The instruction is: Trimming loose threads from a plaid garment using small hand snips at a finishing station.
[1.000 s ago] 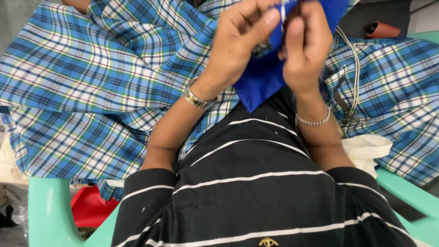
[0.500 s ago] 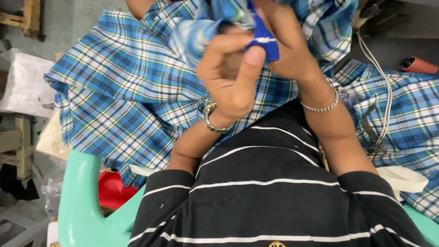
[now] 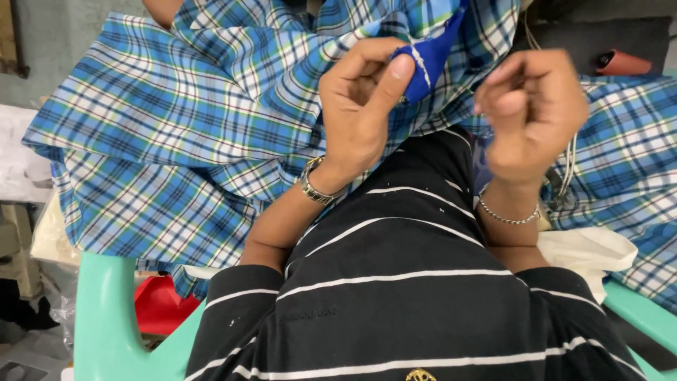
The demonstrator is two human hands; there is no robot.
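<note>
My left hand (image 3: 363, 106) pinches a solid blue cloth piece (image 3: 429, 58) with a white stitched edge between thumb and fingers; a metal watch sits on that wrist. My right hand (image 3: 532, 113) is beside it to the right, apart from the blue piece, fingers curled inward, slightly blurred; whether it pinches a needle or thread I cannot tell. A thin chain bracelet circles its wrist. A blue plaid fabric (image 3: 176, 127) lies spread over my lap beneath both hands.
I wear a black shirt with white stripes (image 3: 423, 303). A mint-green plastic chair (image 3: 106, 317) shows at lower left, with a red item (image 3: 159, 303) under the fabric. White cloth (image 3: 589, 250) lies at right. An orange-red object (image 3: 624, 63) rests on a dark surface at top right.
The hands have come apart: my right hand moved right, away from the blue piece, which stays pinched in my left hand. The view shifted slightly.
</note>
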